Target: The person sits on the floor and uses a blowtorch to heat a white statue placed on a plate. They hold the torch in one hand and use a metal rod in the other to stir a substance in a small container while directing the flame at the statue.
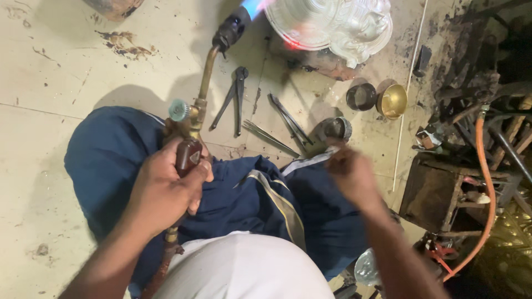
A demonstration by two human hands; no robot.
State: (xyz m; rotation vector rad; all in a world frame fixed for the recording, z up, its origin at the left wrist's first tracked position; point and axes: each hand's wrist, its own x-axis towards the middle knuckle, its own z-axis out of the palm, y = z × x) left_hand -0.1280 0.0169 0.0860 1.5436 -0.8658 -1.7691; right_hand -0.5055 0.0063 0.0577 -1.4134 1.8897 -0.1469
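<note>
My left hand [166, 188] grips the dark red handle of a brass gas torch [200, 94]. The torch's curved neck reaches up to a black nozzle with a blue flame at the top of the view. The flame points at an embossed silver metal piece [332, 25] lying on the floor, where a red glow shows at its lower left edge. My right hand [349, 171] hovers blurred above my right knee, fingers pinched together; whether anything is in them I cannot tell. I sit cross-legged in blue trousers [249, 194].
Black pliers [235, 97], tongs [291, 119] and thin tweezers [271, 138] lie on the tiled floor ahead. A small dark cup [361, 97], a brass bowl [392, 101] and a round tin [338, 128] sit to the right. A wooden stool [438, 191] and an orange hose [487, 182] stand at the right.
</note>
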